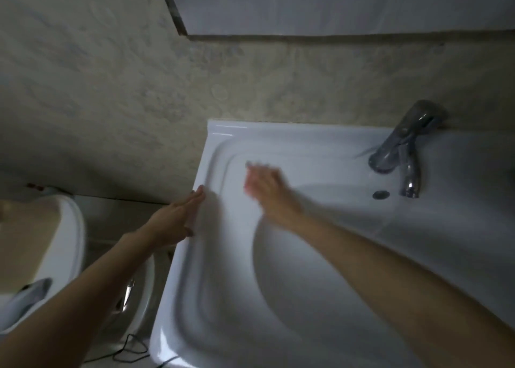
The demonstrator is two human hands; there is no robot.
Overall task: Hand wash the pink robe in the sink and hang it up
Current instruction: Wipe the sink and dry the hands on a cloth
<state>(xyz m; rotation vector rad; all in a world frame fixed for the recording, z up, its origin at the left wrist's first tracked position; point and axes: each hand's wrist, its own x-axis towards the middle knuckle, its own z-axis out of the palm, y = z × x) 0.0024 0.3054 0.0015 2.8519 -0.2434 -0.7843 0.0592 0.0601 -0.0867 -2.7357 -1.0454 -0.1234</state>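
A white ceramic sink (214, 298) fills the lower right of the view, and its basin holds nothing. No pink robe shows anywhere. My left hand (174, 220) is at the sink's left rim with straight fingers, holding nothing. Blurred by motion, my right hand (264, 185) reaches over the flat ledge at the basin's back left, its fingers loose and empty. The chrome tap (401, 147) stands at the back right, with the overflow hole (380, 194) just below it.
A white toilet (55, 245) with its cistern stands left of the sink, and a thin black cable (131, 351) lies on the floor between them. A mottled beige wall rises behind. A mirror edge (278, 37) hangs above the sink.
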